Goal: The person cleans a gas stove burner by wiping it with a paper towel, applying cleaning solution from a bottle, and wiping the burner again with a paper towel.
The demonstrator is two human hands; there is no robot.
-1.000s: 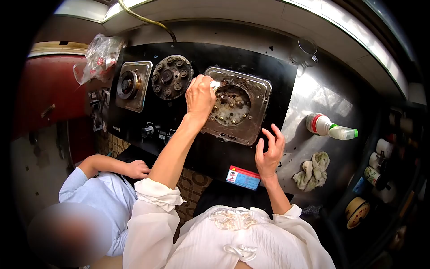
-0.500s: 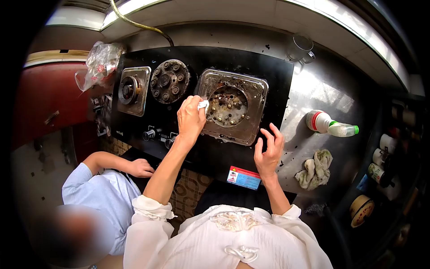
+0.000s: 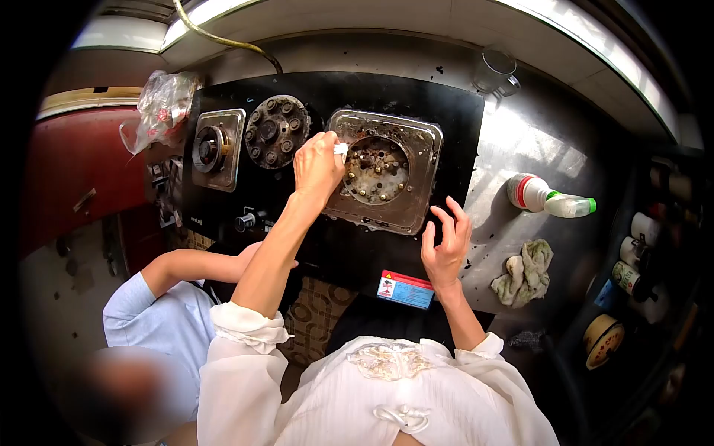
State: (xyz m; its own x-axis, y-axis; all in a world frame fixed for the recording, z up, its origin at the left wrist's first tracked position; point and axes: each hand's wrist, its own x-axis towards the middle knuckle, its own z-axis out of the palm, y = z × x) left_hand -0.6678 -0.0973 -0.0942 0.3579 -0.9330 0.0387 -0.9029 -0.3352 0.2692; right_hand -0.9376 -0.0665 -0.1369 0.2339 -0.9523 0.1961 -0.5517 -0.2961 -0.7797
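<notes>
My left hand (image 3: 320,172) is closed on a small white wad (image 3: 341,151), pressed at the left edge of a square metal burner tray (image 3: 422,167). Inside the tray's round opening, the burner base (image 3: 378,171) is stained and dirty. My right hand (image 3: 446,245) is off the tray's lower right corner, fingers apart and curved, holding nothing, over the black stovetop (image 3: 462,149). A round burner head (image 3: 277,131) with several ringed holes lies left of the tray, and the smaller left burner (image 3: 211,149) is beyond it.
On the steel counter (image 3: 491,230) are a glass mug (image 3: 494,73), a spray bottle (image 3: 529,193) lying on its side and a crumpled cloth (image 3: 523,273). A plastic bag (image 3: 165,104) sits at the stove's far left. Another person (image 3: 160,320) is close on my left, one arm near mine.
My left hand has moved slightly up along the tray's left edge with the white wad. The other person's hand has moved right, partly behind my left forearm. My right hand stays nearly in place.
</notes>
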